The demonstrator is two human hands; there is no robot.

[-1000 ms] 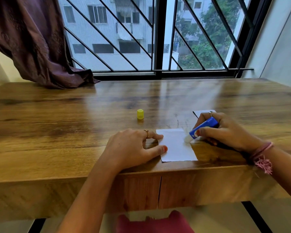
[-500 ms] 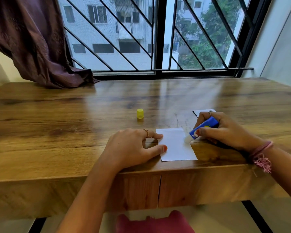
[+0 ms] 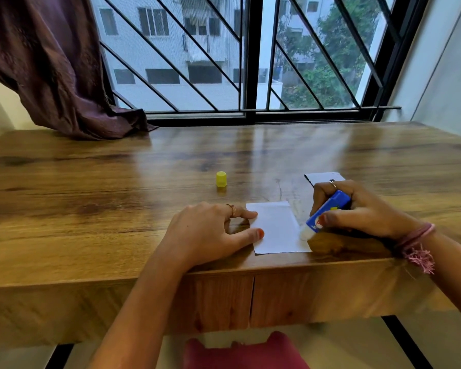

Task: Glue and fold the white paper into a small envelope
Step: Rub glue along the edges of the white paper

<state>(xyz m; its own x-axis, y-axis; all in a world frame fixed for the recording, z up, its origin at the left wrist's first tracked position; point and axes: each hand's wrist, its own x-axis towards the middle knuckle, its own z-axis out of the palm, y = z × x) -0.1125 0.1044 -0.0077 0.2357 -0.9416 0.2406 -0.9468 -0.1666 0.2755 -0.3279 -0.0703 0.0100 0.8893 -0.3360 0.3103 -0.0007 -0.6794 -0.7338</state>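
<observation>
A small white paper [image 3: 276, 227] lies flat near the front edge of the wooden table [image 3: 117, 209]. My left hand [image 3: 210, 231] rests on the table with a finger and the thumb pressing the paper's left edge. My right hand [image 3: 357, 209] grips a blue glue stick [image 3: 326, 211], tilted down to the left. Its white tip touches the paper's right edge, near the lower corner. The stick's yellow cap [image 3: 221, 179] stands alone on the table behind the paper.
A second white paper piece [image 3: 322, 177] lies behind my right hand, partly hidden by it. A purple curtain [image 3: 53, 70] drapes onto the table's back left. A barred window [image 3: 250, 57] runs along the far edge.
The glue stick's tip has slid down the paper's right edge toward me. My left hand and the paper have stayed in place.
</observation>
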